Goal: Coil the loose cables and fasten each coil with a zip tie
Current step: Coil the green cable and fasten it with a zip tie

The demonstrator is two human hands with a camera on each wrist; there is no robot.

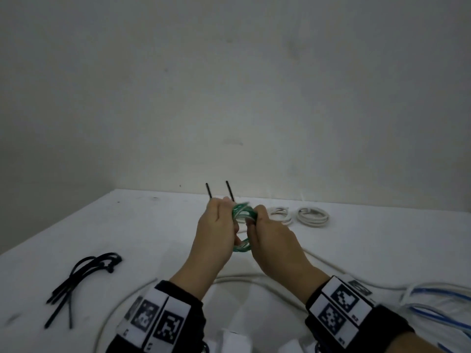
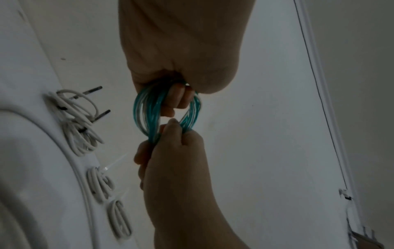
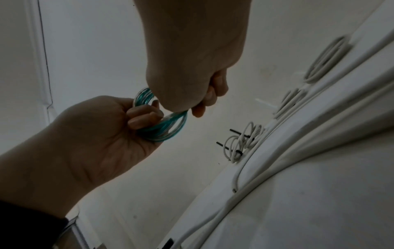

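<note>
Both hands, left hand (image 1: 216, 238) and right hand (image 1: 274, 240), grasp the green coil (image 1: 242, 217) above the table (image 1: 153, 238); zip ties (image 1: 84, 276) lie near left, white coils (image 1: 312, 216) far right.

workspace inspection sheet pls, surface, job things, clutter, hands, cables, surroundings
surface: white table, a few dark scuffs.
job's things: green cable coil held above the table; black zip ties loose at left.
clutter: nothing seen.
hands: left hand and right hand both grip the green coil on opposite sides.
cables: two white coils at the far edge, a third with black ties behind the hands; loose white cable near; blue-striped cable at right.
surroundings: plain pale wall.
</note>
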